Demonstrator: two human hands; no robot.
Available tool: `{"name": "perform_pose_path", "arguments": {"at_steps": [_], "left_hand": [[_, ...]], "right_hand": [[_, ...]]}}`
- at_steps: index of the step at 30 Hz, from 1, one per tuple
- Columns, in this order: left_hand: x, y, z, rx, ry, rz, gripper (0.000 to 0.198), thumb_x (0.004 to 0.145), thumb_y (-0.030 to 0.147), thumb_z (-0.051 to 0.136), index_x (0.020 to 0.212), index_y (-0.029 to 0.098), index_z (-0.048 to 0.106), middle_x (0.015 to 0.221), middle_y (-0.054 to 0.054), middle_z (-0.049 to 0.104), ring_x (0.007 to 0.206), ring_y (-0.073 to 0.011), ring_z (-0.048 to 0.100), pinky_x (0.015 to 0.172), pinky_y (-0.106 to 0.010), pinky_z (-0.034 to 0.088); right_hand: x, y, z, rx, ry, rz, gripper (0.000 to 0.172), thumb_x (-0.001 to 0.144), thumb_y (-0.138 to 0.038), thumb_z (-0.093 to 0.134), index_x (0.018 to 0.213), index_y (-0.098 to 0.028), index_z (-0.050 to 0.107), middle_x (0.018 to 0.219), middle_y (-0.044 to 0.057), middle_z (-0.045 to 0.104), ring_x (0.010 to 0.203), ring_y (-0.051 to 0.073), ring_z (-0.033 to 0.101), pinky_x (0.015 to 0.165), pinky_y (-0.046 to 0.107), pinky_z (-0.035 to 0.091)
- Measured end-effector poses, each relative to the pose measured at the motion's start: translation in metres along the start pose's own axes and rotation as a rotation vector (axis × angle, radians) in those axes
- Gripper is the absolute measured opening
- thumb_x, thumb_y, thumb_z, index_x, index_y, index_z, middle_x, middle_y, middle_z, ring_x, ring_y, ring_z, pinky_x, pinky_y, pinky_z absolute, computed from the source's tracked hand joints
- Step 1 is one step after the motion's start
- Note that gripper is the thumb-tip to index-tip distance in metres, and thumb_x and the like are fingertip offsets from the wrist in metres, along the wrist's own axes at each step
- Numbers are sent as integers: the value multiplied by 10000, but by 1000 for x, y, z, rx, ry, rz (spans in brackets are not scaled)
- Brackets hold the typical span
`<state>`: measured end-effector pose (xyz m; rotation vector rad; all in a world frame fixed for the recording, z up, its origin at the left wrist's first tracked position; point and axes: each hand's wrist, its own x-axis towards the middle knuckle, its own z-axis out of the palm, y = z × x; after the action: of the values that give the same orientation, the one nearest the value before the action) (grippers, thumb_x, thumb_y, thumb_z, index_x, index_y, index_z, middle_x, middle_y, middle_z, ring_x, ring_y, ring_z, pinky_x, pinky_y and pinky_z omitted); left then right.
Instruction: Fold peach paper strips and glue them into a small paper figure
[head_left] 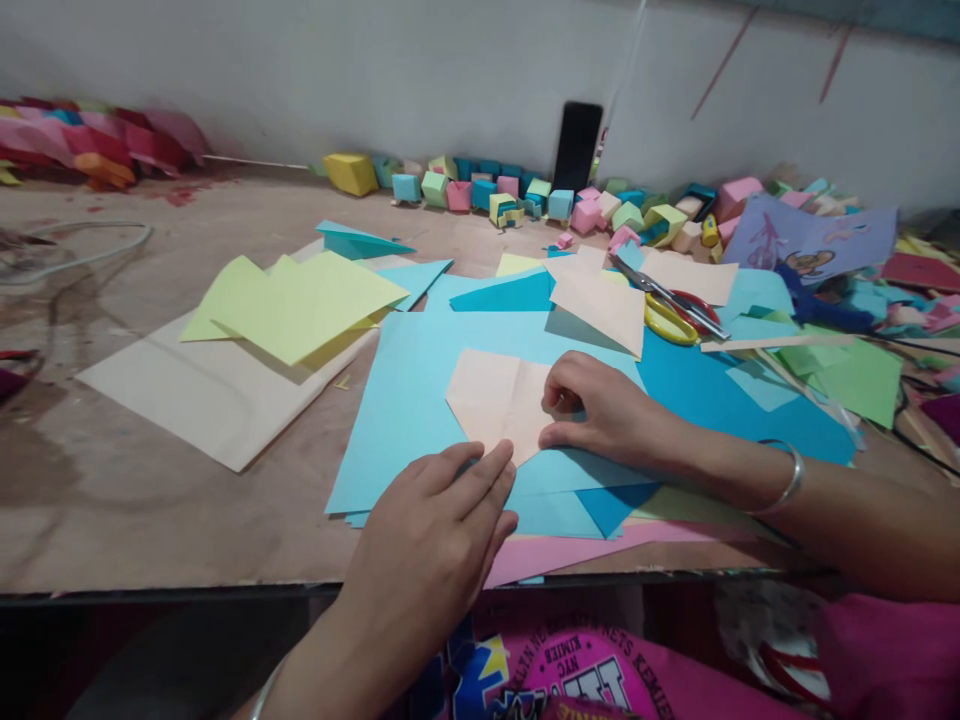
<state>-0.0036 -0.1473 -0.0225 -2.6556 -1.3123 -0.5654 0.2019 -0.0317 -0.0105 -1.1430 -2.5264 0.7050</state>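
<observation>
A small peach paper with a centre crease and folded lower corners lies on light blue sheets. My left hand presses its lower tip with fingers stretched flat and close together. At the paper's right edge, my right hand has its fingers curled, with thumb and index pinching that edge. Part of the right edge is hidden behind these fingers.
Yellow-green sheets rest on a cream sheet to the left. Scissors lie among paper at right. Behind stand several small paper boxes and an upright phone. The table's front edge runs just below my hands.
</observation>
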Motion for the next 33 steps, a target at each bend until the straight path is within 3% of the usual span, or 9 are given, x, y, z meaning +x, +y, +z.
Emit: {"name": "perform_pose_path", "arguments": {"at_steps": [5,8,14,18,25,33], "left_hand": [[3,2,0,1,-9,-19,269,890,193,541,1122,106,646,1237,-90,654,1025,-279,603,771,-427,543],[10,9,-2,6,-65,-64,289,885,290,572,1082,93,647,1142,-119,678,942,-276,604,737,-419,532],[33,26,-1,91,-189,-179,588,842,492,610,1316,153,528,958,-80,668,798,-254,587,747,-454,502],[32,27,2,124,-214,-190,518,830,418,645,1275,162,574,988,-71,672,843,-269,593,775,-464,497],[4,15,-3,130,-119,-61,309,906,255,535,1168,128,639,1298,-96,617,1104,-299,596,874,-484,489],[-4,6,-3,56,-75,-13,322,917,190,471,1187,112,629,1318,-99,604,1159,-279,594,885,-442,522]], "right_hand": [[6,15,-17,118,-123,-28,188,720,-189,753,784,-164,578,832,-4,555,684,95,519,616,228,420],[7,18,-20,175,-168,-33,149,740,-176,725,778,-162,582,830,-2,567,666,89,537,614,226,443],[6,18,-19,120,-132,-65,127,739,-175,711,770,-168,588,828,6,568,673,96,517,617,231,427],[5,18,-19,124,-113,-71,134,733,-168,723,757,-161,591,818,5,570,679,95,515,624,230,419],[5,18,-19,158,-120,-43,129,733,-163,724,756,-160,598,809,-4,567,652,85,520,608,225,425],[5,19,-20,154,-133,-51,111,738,-117,693,771,-159,596,842,13,577,673,95,532,620,232,444]]}}
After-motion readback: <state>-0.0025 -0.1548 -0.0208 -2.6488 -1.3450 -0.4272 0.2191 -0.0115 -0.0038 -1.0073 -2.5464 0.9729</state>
